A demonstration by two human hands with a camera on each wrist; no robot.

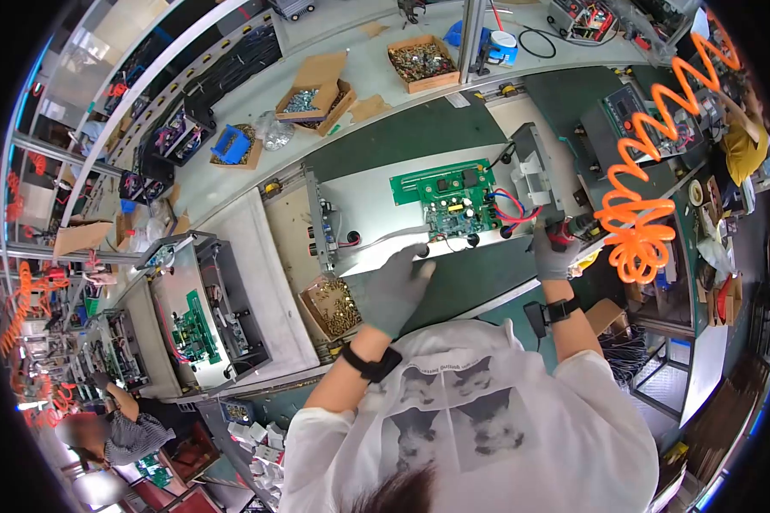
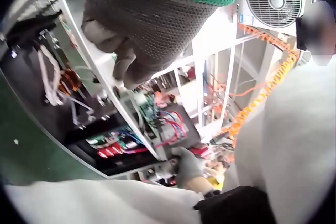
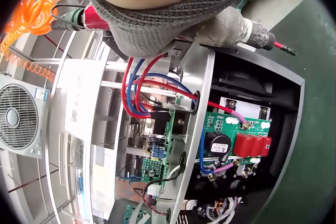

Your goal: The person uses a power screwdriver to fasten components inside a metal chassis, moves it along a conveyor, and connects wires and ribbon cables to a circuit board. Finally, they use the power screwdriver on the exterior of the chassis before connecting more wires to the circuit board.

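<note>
Look, the person's right hand wears a gray glove and is wrapped snugly round a power driver, which has a bright orange curly hose by its back end. The driver's thin tip sticks out past the glove and touches nothing I can see. That hand is by the right end of an open machine, which lies on the bench in front of the person. On top of the machine is a green board with red and blue wires at its right side. The left hand is at the near edge, fingers loose and a bit bent, with nothing in them that I can see; I can't tell if they touch the edge. A little box of gold-colored bits sits just beside the machine.
</note>
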